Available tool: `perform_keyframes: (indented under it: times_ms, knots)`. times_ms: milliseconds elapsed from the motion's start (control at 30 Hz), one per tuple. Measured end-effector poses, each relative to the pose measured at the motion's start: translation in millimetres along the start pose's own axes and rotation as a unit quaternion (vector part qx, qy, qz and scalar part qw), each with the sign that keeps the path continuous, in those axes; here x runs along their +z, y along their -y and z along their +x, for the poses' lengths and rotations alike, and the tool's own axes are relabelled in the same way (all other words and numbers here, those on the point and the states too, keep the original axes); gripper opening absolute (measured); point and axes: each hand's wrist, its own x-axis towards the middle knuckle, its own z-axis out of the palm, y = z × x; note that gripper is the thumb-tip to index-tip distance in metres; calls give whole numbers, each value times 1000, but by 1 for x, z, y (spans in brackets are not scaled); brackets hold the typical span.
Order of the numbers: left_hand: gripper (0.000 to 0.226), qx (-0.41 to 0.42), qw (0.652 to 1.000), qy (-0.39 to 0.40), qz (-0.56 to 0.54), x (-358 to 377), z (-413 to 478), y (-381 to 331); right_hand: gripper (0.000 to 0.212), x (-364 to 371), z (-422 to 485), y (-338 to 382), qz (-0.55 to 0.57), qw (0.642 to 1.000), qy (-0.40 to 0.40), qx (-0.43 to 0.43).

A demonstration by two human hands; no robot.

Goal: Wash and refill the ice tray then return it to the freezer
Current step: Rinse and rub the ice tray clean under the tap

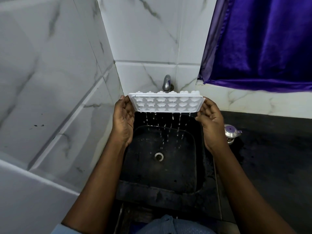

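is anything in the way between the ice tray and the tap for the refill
Nothing visible. The left hand and right hand grip the ice tray by its short ends, tipped over the sink, draining. The tap sits just behind its upper edge, with no object between them.

Dim, sharp, wide-angle edge distortion

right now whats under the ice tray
Below the tilted ice tray, water drops fall into the black sink, where its drain ring shows. The sink's far edge is hidden behind the tray.
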Motion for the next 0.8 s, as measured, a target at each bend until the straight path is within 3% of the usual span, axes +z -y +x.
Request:
perform_keyframes:
  times_ms: [600,800]
  knots:
    - [28,6,1000,1,-28,0,8,-1,61,-5,9,-11,30,1000,-1,7]
    - [44,9,999,-2,-34,-4,10,0,67,-4,13,-15,26,1000,7,7]
